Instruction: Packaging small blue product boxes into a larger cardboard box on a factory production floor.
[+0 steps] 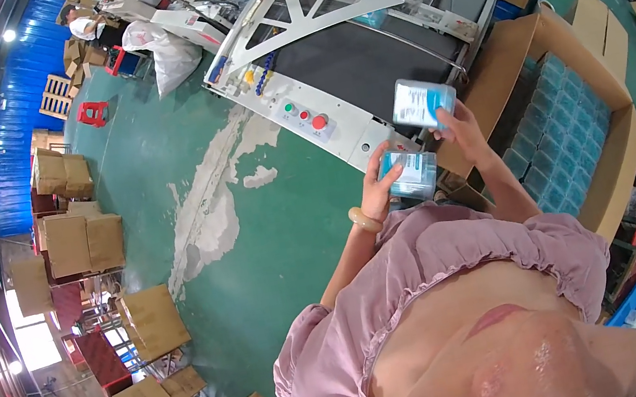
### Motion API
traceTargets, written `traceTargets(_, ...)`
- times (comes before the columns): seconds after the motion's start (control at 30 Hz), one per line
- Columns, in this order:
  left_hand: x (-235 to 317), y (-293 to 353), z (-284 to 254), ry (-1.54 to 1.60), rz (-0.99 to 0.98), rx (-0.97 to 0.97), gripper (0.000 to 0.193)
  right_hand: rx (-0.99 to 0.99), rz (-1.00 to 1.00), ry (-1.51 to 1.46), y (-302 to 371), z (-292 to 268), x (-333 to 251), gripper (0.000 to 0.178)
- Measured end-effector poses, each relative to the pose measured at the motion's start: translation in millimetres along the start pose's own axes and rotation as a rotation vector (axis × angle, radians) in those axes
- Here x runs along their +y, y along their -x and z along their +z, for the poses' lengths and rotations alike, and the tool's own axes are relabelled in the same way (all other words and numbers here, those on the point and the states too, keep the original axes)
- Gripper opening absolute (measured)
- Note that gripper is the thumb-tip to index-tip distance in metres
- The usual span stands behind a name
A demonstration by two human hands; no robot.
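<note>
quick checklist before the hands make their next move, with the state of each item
1. Left hand grips the lower pack: ok, thumb over it.
2. Right hand grips the upper pack: ok, held at its lower right.
3. Bracelet clear of the packs: ok, it sits on the left wrist.
4. Cardboard box open on top: ok, rows of blue packs show inside.
5. Undersides of both held packs undamaged: cannot tell, hidden from this view.
6. Large red button on the machine pressed or not: cannot tell.

two held packs point(414, 103), one bracelet point(364, 220)
</note>
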State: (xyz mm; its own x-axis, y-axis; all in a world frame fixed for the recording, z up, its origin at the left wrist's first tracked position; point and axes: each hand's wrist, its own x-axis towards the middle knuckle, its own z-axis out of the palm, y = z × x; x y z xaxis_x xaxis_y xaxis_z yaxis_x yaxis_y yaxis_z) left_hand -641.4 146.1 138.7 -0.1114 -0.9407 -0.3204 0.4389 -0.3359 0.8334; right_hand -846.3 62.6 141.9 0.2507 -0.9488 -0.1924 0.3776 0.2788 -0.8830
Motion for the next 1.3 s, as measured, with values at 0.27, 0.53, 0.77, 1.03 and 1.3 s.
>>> traceTargets(0.27, 12, 10, -2, 0.026, -0.056, 0.058, 0.057, 0.399, -0.02, 0.067, -42, -52, 8, 0.037)
traceTargets(0.53, 12, 16, -9, 0.059, -0.045, 0.109, 0.054, 0.805, -0.006, 0.298, -133, -154, 3, 0.037)
traceTargets(0.77, 12, 22, -8, 0.087, -0.055, 0.127, 0.053, 1.072, 0.137, 0.366, -195, -212, 48, 0.042)
traceTargets(1.03, 15, 24, -13, 0.016, -0.009, 0.14, 0.051, 1.194, 0.107, 0.305, -229, -211, 75, 0.044)
traceTargets(1.3, 12, 15, -7, -0.005, -0.026, 0.109, 0.051, 0.905, -0.096, 0.844, -202, -178, 57, 0.049)
